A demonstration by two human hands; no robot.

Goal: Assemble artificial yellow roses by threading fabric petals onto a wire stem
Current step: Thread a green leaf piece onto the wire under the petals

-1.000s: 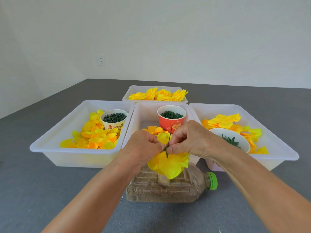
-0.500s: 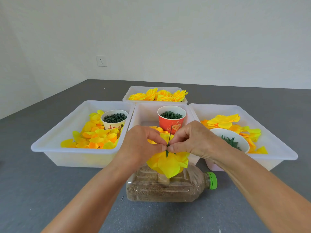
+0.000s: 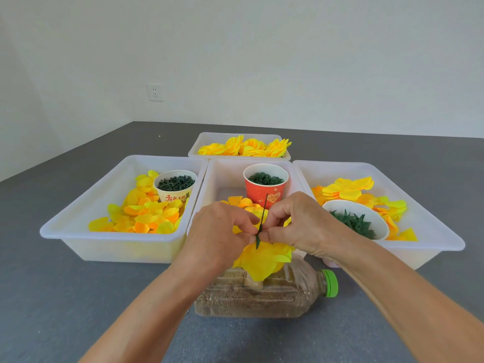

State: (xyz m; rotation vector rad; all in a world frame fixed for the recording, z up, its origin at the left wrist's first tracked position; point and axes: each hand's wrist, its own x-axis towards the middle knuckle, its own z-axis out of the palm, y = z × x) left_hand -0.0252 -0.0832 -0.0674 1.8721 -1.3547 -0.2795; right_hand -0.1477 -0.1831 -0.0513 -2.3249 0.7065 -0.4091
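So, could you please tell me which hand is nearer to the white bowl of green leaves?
Right. The right hand lies just beside the white bowl; the left hand is beyond the stem.

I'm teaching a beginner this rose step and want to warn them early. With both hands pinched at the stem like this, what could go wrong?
1. The wire stem is thin, and its bare tip points up close to the left hand and right hand; it might bend or prick a finger.
2. The yellow petals hang loosely below the pinch and could tear or slide off.
3. The red cup of green rings stands just behind the hands; a jerk could tip it.
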